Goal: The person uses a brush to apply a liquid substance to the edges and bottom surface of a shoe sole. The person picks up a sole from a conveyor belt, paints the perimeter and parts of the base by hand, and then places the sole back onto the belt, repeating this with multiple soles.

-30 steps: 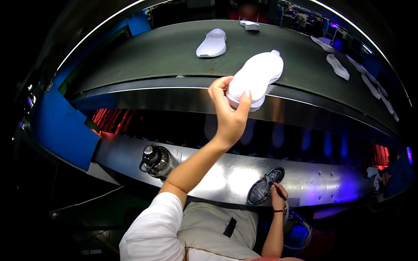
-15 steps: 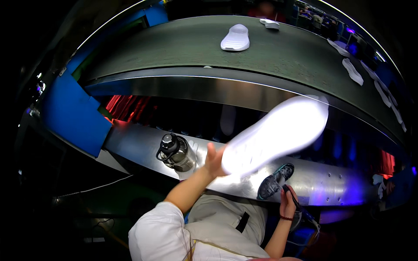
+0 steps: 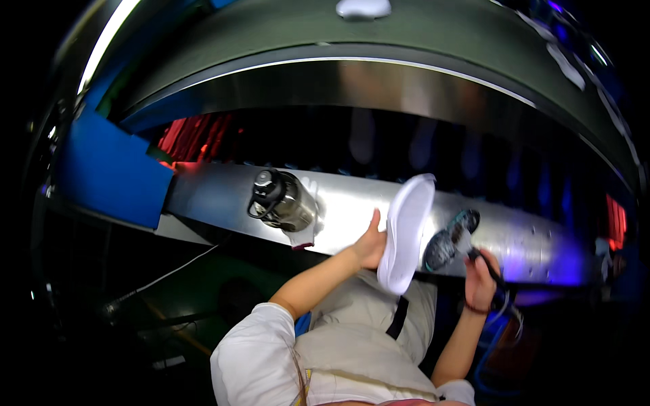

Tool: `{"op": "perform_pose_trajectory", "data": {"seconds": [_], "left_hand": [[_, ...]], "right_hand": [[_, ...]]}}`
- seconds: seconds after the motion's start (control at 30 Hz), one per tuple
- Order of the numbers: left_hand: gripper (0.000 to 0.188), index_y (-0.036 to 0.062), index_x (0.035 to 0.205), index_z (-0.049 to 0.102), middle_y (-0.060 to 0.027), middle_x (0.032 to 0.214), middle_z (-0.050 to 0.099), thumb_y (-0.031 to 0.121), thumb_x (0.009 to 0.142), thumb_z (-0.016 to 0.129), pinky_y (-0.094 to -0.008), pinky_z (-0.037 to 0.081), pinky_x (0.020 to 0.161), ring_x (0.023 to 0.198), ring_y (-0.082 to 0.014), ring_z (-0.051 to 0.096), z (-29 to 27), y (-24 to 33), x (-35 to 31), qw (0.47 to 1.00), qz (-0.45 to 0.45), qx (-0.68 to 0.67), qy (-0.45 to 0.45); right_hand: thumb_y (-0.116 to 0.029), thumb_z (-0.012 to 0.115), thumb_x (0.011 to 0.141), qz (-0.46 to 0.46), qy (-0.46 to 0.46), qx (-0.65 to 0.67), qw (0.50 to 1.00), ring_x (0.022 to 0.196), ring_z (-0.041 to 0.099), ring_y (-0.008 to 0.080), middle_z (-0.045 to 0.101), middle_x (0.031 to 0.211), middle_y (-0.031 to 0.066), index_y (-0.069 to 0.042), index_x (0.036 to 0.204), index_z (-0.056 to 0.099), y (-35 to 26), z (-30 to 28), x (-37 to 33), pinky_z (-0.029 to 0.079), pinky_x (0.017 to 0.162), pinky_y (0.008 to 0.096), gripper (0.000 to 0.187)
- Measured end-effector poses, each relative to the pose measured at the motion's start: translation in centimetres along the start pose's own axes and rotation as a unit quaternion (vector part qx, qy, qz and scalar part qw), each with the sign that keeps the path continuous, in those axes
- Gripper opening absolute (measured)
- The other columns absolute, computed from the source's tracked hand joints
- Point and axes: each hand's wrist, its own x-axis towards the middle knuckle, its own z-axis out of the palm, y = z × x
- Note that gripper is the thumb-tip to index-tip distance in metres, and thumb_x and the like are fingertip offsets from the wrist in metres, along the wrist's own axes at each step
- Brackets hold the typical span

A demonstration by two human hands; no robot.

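Observation:
My left hand grips a white shoe sole by its left edge. The thumb points up, and the fingers are hidden behind the sole. The sole is tilted up, its hollow, rimmed side showing, above the metal ledge. My right hand is closed round a slim black pen-like tool; its exact kind cannot be made out. The tool's tip is close to a dark, mottled, sole-shaped piece with a teal edge and a pale patch, lying on the ledge just right of the white sole.
A dark bottle with a looped lid stands on the metal ledge, left of my left hand. Beyond runs a green conveyor belt carrying white soles. A blue panel stands at the left. Thin cables hang beside my right wrist.
My left hand has brought the white sole down and nearer, turning it from a flat, wide view to a steep tilt. My view has dropped, so the belt sits higher. My right hand keeps the tool.

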Motion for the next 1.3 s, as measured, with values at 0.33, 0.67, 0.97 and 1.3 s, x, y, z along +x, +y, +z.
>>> {"op": "perform_pose_trajectory", "data": {"seconds": [0.33, 0.67, 0.97, 1.3], "left_hand": [[0.097, 0.0072, 0.124, 0.04, -0.0175, 0.105, 0.054, 0.079, 0.069, 0.004, -0.0471, 0.044, 0.082, 0.093, -0.0336, 0.055, 3.9, -1.9, 2.6, 0.997, 0.066, -0.035, -0.018], [0.074, 0.0101, 0.129, 0.032, -0.0119, 0.124, 0.042, 0.065, 0.082, 0.017, -0.0381, 0.032, 0.098, 0.114, -0.0245, 0.041, 3.8, -3.1, 3.0, 0.979, 0.16, 0.024, 0.127], [0.084, 0.0062, 0.121, 0.043, -0.0155, 0.106, 0.054, 0.069, 0.079, 0.007, -0.0426, 0.043, 0.084, 0.095, -0.0291, 0.054, 1.4, 1.3, 0.8, 0.982, 0.146, 0.025, 0.121], [0.082, 0.0113, 0.13, 0.032, -0.0121, 0.12, 0.046, 0.071, 0.078, 0.012, -0.0405, 0.041, 0.091, 0.107, -0.0276, 0.049, 5.8, 0.1, 0.2, 0.993, 0.103, -0.042, -0.037]], "right_hand": [[-0.005, 0.058, 0.078, 0.033, 0.012, -0.054, 0.998, 0.078, 0.057, 0.0129, 0.061, 0.089, 0.0103, 0.005, 0.098, 0.058, 1.9, 6.3, 5.0, 0.045, 0.071, 0.0239, 0.023], [-0.01, 0.062, 0.071, -0.101, -0.039, -0.426, 0.898, 0.068, 0.06, 0.0144, 0.064, 0.076, 0.0115, 0.0, 0.087, 0.064, 2.2, 11.1, 4.4, 0.046, 0.063, 0.0243, 0.019], [-0.011, 0.064, 0.07, 0.056, -0.305, -0.476, 0.823, 0.066, 0.063, 0.017, 0.064, 0.073, 0.0125, 0.0, 0.088, 0.065, -1.7, 8.8, -1.0, 0.048, 0.062, 0.0262, 0.021], [-0.004, 0.063, 0.073, -0.057, -0.299, -0.332, 0.893, 0.072, 0.06, 0.0105, 0.065, 0.084, 0.0107, 0.001, 0.09, 0.064, -3.2, 11.1, 1.1, 0.048, 0.065, 0.0235, 0.018]]}}
